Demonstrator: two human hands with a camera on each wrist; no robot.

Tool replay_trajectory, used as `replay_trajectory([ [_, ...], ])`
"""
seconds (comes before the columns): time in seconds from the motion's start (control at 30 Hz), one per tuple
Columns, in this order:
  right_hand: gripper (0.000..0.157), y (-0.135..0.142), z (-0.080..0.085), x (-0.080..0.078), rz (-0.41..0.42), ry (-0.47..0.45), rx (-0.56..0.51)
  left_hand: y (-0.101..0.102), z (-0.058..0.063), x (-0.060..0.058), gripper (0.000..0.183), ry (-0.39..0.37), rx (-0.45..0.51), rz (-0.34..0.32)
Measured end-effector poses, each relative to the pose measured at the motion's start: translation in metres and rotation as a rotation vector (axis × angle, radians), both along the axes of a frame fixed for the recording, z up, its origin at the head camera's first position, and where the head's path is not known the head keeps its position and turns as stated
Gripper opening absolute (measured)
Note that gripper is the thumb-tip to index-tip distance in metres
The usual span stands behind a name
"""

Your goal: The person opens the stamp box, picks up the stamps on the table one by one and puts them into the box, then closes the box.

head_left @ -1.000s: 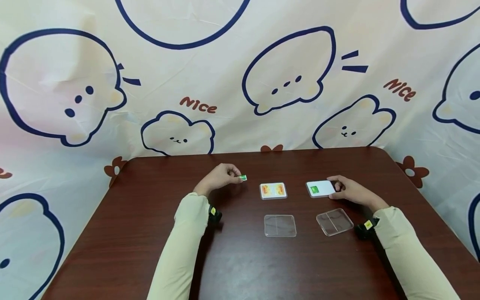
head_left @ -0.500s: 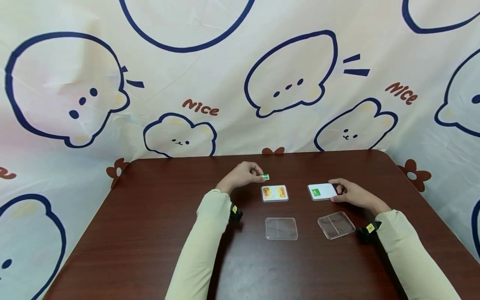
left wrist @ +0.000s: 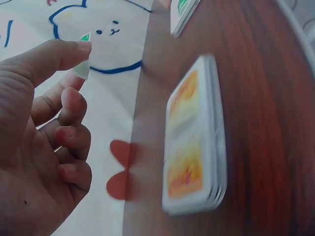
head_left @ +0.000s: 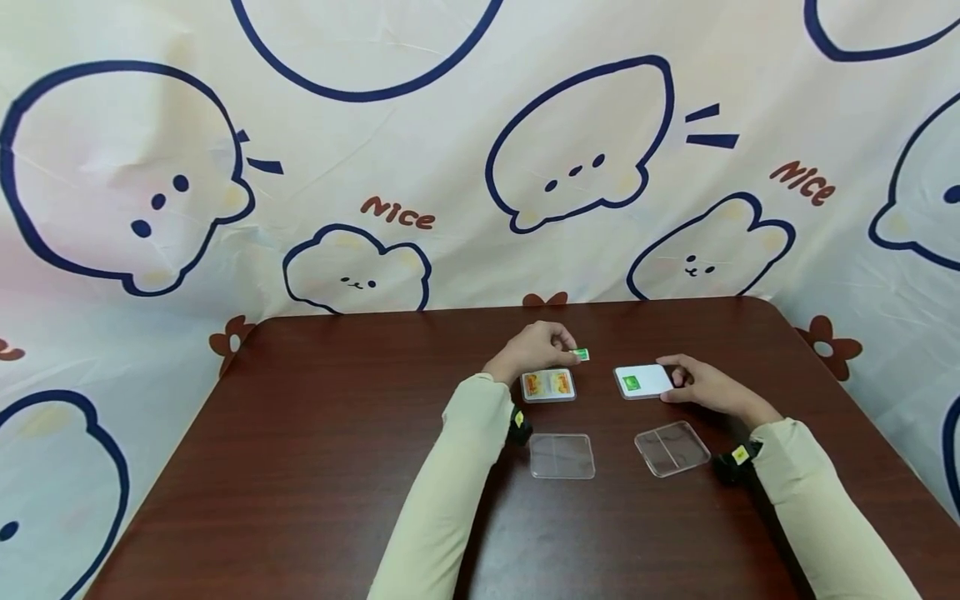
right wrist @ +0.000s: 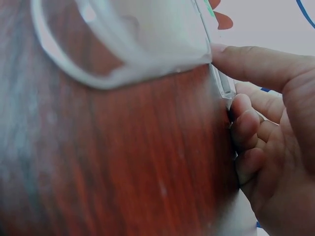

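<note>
My left hand [head_left: 538, 346] pinches a small green-and-white stamp [head_left: 581, 355] between thumb and index finger. Its serrated edge shows in the left wrist view, where the stamp [left wrist: 85, 56] is seen nearly edge-on. Below this hand lies a shallow case [head_left: 548, 386] with two orange-yellow pictures side by side. To the right, my right hand [head_left: 708, 386] grips the right end of a second white case [head_left: 643, 382], thumb in front and fingers behind. A single green stamp [head_left: 632, 383] lies in its left half; the right half shows plain white.
Two clear plastic lids lie nearer me: one lid [head_left: 562, 457] square to the left case, the other lid [head_left: 672, 448] turned at an angle near my right wrist. Everything rests on a dark brown table [head_left: 300, 467], with a cartoon-printed cloth [head_left: 450, 167] behind it.
My left hand has moved right with the green-and-white stamp, passing over the back of the orange-pictured case toward the white one. My right hand stays on the white case.
</note>
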State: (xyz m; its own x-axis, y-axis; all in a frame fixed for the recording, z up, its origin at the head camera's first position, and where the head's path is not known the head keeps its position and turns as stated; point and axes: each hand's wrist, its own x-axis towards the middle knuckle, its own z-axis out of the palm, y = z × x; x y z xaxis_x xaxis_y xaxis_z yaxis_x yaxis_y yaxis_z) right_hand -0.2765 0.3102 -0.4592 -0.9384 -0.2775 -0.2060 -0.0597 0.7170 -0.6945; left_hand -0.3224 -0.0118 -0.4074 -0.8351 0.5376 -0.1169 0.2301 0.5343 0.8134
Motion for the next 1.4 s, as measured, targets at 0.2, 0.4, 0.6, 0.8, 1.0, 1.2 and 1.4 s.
replay_trajectory([
  [0.2, 0.064, 0.000, 0.000, 0.000, 0.016, 0.038, -0.017, 0.022, -0.005, 0.003, 0.014, -0.007, -0.011, -0.013],
  [0.4, 0.064, 0.000, 0.000, 0.000, 0.012, 0.019, -0.027, 0.046, -0.009, 0.006, 0.013, 0.029, -0.062, -0.004],
  [0.6, 0.064, -0.001, 0.001, 0.000, 0.003, 0.004, -0.018, 0.070, -0.012, 0.008, 0.012, 0.064, -0.125, -0.013],
  [0.8, 0.064, 0.000, -0.001, 0.000, -0.002, 0.004, -0.028, 0.090, -0.016, 0.008, 0.012, 0.114, -0.189, -0.005],
  [1.0, 0.063, 0.001, -0.003, -0.001, 0.002, 0.007, -0.047, 0.107, -0.020, 0.010, 0.013, 0.145, -0.249, 0.010],
  [1.2, 0.062, 0.001, -0.003, 0.000, 0.009, 0.010, -0.063, 0.120, -0.028, 0.013, 0.015, 0.157, -0.282, 0.050],
  [1.4, 0.063, 0.002, -0.002, 0.000, 0.004, 0.010, -0.066, 0.129, -0.032, 0.014, 0.016, 0.175, -0.297, 0.082],
])
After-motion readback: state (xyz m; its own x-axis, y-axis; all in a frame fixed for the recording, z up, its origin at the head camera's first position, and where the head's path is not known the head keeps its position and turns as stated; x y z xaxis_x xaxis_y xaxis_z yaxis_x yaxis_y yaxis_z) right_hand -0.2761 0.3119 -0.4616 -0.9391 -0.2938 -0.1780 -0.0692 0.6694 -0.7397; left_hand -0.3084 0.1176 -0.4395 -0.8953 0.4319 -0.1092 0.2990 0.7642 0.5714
